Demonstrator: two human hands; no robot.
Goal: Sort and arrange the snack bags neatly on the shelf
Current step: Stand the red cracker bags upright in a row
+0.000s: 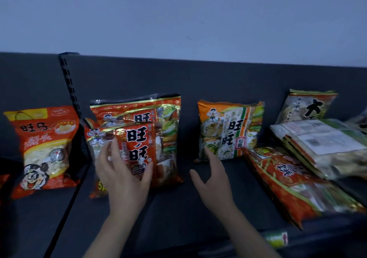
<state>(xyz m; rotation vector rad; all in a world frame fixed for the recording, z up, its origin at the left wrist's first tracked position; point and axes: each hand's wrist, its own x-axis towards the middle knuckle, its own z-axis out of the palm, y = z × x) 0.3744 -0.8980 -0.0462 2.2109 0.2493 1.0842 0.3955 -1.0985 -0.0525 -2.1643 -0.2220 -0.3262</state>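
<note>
Snack bags stand on a dark shelf [178,208]. Two red bags lean upright in the middle, the front red bag [158,148] before a rear red bag [137,109]. My left hand [121,174] lies with spread fingers against the front red bag's face. My right hand [214,182] hovers open just below a green and orange bag [230,130], which leans on the back panel. An orange bag with a cartoon face [45,148] stands at the left.
At the right a red bag [294,184] lies flat, with a stack of pale bags [321,144] behind it and a tan bag [305,106] leaning on the back panel. A slotted upright post [69,85] divides the shelf bays. A price tag [277,239] sits on the front edge.
</note>
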